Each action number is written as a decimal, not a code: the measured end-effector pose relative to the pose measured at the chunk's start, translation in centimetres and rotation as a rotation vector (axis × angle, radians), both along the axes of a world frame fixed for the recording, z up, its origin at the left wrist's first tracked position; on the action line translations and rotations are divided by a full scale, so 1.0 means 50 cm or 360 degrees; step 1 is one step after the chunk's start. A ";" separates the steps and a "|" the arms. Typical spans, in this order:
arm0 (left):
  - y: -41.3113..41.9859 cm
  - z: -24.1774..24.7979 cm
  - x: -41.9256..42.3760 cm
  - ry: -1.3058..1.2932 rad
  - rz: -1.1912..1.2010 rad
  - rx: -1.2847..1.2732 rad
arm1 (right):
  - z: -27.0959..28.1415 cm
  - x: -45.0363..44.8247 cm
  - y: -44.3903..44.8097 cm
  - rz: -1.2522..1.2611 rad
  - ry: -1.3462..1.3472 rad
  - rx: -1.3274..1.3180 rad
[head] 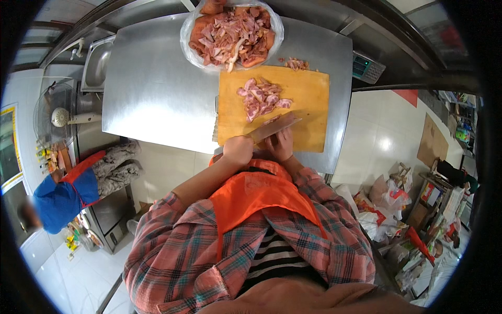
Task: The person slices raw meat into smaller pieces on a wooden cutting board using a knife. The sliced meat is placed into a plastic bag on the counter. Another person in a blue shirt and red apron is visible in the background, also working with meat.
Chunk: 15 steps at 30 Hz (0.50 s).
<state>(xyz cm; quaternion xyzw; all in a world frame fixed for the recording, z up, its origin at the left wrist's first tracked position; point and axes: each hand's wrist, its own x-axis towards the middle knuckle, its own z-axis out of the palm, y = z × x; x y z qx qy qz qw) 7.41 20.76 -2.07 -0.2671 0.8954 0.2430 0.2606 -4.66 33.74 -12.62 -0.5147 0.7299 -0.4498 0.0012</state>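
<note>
My left hand is closed around the handle of a cleaver, whose broad blade slants up to the right over a wooden cutting board. Close against the near side of the blade is my right hand, its fingers bent; the blade partly hides them and whatever is under them. A thin strip of meat lies along the far side of the blade. Beyond it, sliced meat is heaped on the board. A bowl lined with clear plastic, filled with cut meat and larger browned pieces, stands past the board's far edge.
The board lies on a steel table, with meat scraps by its far edge. A digital scale is beyond the right side. At left are a sink, a fan and a person in blue. Bags are piled at right.
</note>
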 end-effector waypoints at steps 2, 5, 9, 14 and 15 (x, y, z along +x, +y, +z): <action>-0.002 -0.015 -0.018 0.0026 -0.0049 0.0031 | -0.002 0.005 0.005 0.0003 -0.0007 0.0017; -0.008 -0.021 -0.062 0.0118 -0.0117 0.0031 | 0.002 0.000 -0.002 0.0028 -0.0025 0.0051; 0.000 -0.062 -0.117 0.0246 -0.0107 0.0006 | 0.013 -0.002 0.011 0.0070 -0.0035 0.0132; -0.023 -0.052 -0.139 0.0178 -0.0017 0.0101 | 0.009 0.002 0.007 0.0024 0.0034 0.0147; -0.032 -0.062 -0.145 0.0181 0.0025 0.0128 | 0.009 -0.003 0.009 0.0016 0.0065 0.0159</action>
